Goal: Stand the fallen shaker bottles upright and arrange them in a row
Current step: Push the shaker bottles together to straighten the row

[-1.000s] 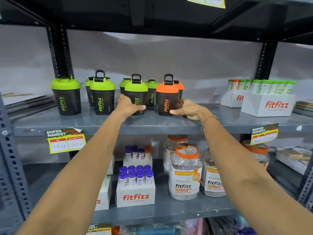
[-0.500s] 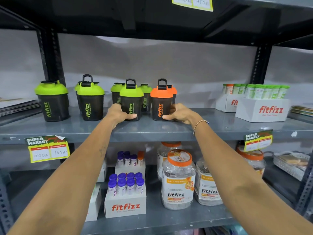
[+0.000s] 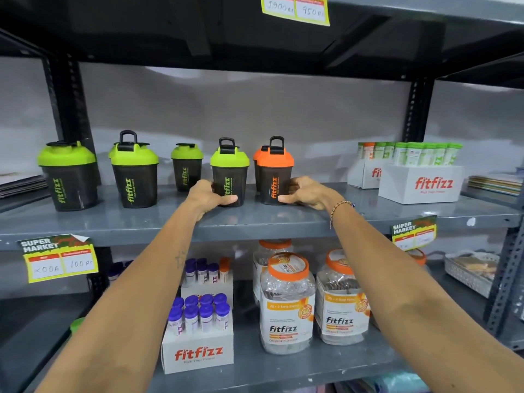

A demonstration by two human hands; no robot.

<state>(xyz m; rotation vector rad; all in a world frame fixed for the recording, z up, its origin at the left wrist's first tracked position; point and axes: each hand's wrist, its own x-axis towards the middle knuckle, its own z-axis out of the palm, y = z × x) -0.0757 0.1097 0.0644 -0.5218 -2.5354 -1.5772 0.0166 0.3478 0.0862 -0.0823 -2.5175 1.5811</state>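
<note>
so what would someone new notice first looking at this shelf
Likely the two hands on the middle shelf: the left hand grips a green-lidded shaker, the right hand an orange-lidded shaker, both upright. Next, the yellow price tag on the shelf edge at left.

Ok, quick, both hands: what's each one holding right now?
Left hand: closed around the green-lidded shaker.
Right hand: closed around the orange-lidded shaker.

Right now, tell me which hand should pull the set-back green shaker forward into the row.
Left. The left hand grips the green-lidded shaker right beside the set-back shaker. The right hand holds the orange-lidded shaker, farther off, and would probably have to cross over.
</note>
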